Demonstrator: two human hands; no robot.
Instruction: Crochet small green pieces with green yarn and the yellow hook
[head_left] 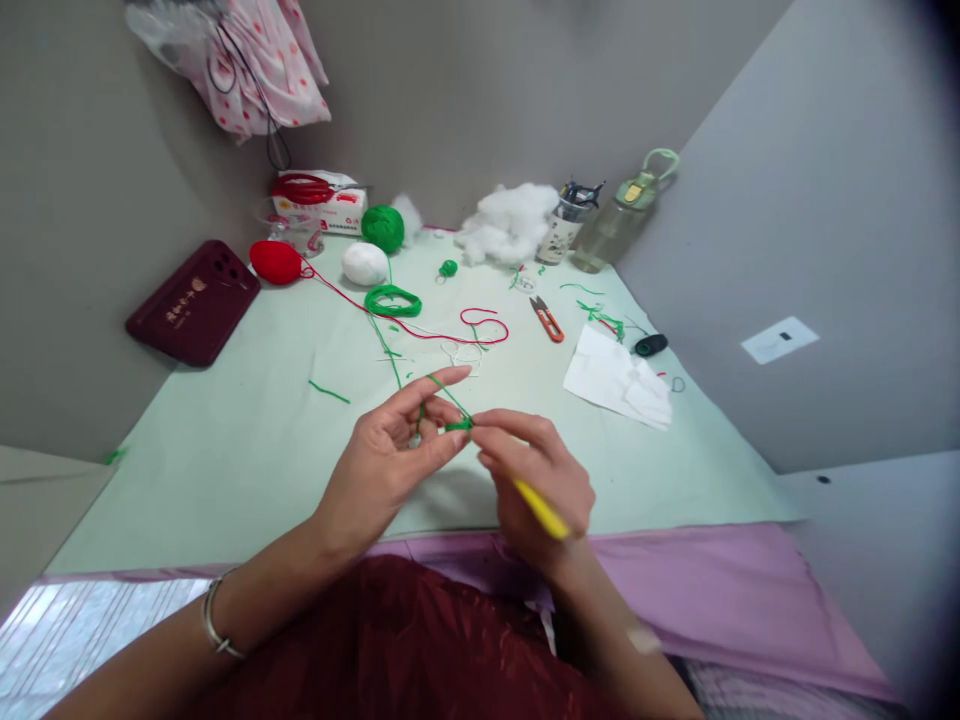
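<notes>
Between the thumb and fingers of my left hand [390,435] is a small piece of green crochet work [459,426]. Green yarn [448,396] stretches from its raised index finger down to that piece. My right hand [536,475] is closed around a crochet hook with a yellow handle [541,508], its tip at the green piece and hidden by the fingers. Both hands meet at the piece, above the front of the table. A strand runs back from my left hand toward a loose coil of green yarn [393,301].
Behind lie a red yarn ball [276,262], a white ball [365,264], a green ball [383,229] and stuffing [508,224]. Orange thread snips [547,320], white paper [616,380] and a bottle [615,225] are to the right. A dark red phone-shaped case [193,303] stands left.
</notes>
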